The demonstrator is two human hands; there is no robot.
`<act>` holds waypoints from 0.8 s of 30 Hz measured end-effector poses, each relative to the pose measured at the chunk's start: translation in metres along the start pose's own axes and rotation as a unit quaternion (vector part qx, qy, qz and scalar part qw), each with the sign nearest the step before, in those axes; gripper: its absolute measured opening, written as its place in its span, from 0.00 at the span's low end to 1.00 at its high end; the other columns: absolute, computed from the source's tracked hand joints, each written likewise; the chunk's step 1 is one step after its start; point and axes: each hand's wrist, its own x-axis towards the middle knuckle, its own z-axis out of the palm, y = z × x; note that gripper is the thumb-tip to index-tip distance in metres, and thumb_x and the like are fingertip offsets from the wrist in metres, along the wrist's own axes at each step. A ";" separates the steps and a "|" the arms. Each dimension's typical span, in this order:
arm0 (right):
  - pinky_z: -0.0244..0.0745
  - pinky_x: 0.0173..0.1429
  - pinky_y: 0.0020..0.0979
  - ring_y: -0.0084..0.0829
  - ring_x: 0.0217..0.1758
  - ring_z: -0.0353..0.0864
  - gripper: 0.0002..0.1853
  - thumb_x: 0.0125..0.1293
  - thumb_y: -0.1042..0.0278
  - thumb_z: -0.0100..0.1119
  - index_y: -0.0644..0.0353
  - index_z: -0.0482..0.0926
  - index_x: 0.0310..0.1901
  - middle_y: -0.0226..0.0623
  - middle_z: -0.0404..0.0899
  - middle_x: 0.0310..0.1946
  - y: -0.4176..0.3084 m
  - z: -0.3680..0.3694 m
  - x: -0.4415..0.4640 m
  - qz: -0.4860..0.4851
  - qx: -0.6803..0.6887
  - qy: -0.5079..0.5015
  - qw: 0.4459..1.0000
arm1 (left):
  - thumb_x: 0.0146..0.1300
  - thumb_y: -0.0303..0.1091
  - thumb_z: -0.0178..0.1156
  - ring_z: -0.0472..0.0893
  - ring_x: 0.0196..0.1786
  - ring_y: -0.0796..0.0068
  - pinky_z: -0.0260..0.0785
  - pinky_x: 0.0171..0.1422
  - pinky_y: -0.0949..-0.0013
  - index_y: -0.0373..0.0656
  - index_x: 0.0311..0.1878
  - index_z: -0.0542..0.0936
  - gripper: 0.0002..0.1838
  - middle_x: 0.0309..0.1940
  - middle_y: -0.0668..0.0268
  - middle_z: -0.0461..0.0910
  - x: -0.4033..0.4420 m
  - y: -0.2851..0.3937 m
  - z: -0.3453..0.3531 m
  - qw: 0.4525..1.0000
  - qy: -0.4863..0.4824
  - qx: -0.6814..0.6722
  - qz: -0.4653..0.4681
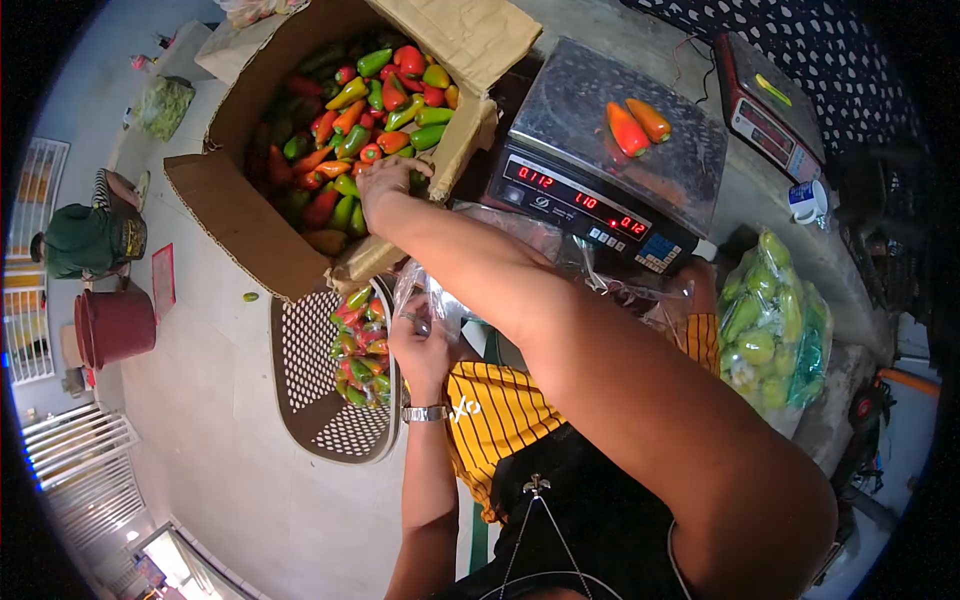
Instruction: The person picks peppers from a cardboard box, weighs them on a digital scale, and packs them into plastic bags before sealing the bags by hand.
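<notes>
Currently I have the right hand point(390, 187) reaching over the near wall of the box point(225, 215), its fingers bent down among the peppers point(352, 140); I cannot tell whether they close on one or only touch. The left hand point(424, 345), lower down, pinches a thin plastic bag point(445, 310) between thumb and fingers, just beside the basket point(300, 345) with its bagged peppers point(358, 375). The peppers in the box lie loose and mixed, red, orange and green, heaped against each other. I judge each one light, firm and slick-skinned, hollow enough to crack or bruise under a hard squeeze, so I would take it around its thick shoulder near the stem, with several fingertips and a gentle grip, rather than by the narrow tip. The bag looks limp and almost weightless, prone to slide or cling; its rim is the place to hold, with the film spread so that the mouth stays wide. To the right of the box, the scale point(570, 95) on the bench point(595, 20) bears two peppers point(628, 130), lying side by side, its red digits lit.
</notes>
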 end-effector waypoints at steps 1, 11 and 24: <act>0.76 0.55 0.74 0.56 0.72 0.70 0.45 0.56 0.47 0.75 0.53 0.67 0.74 0.41 0.67 0.74 0.004 -0.005 -0.005 -0.015 -0.004 0.006 1.000 | 0.58 0.17 0.62 0.85 0.44 0.69 0.77 0.52 0.68 0.33 0.51 0.83 0.16 0.43 0.57 0.85 0.001 0.002 -0.001 1.000 -0.001 0.008 0.001; 0.88 0.50 0.45 0.44 0.58 0.86 0.29 0.65 0.48 0.66 0.55 0.74 0.63 0.43 0.83 0.54 0.084 -0.048 -0.056 -0.158 0.809 0.041 0.564 | 0.59 0.19 0.63 0.85 0.44 0.69 0.76 0.50 0.69 0.33 0.51 0.83 0.15 0.43 0.58 0.86 -0.002 -0.007 -0.005 1.000 0.003 0.008 0.000; 0.74 0.60 0.55 0.53 0.61 0.76 0.34 0.55 0.46 0.74 0.58 0.71 0.55 0.49 0.76 0.51 0.344 0.096 -0.238 0.169 0.177 0.354 0.903 | 0.58 0.19 0.65 0.84 0.42 0.72 0.76 0.44 0.70 0.36 0.51 0.84 0.16 0.41 0.60 0.86 -0.002 -0.002 0.001 0.999 -0.008 0.031 0.033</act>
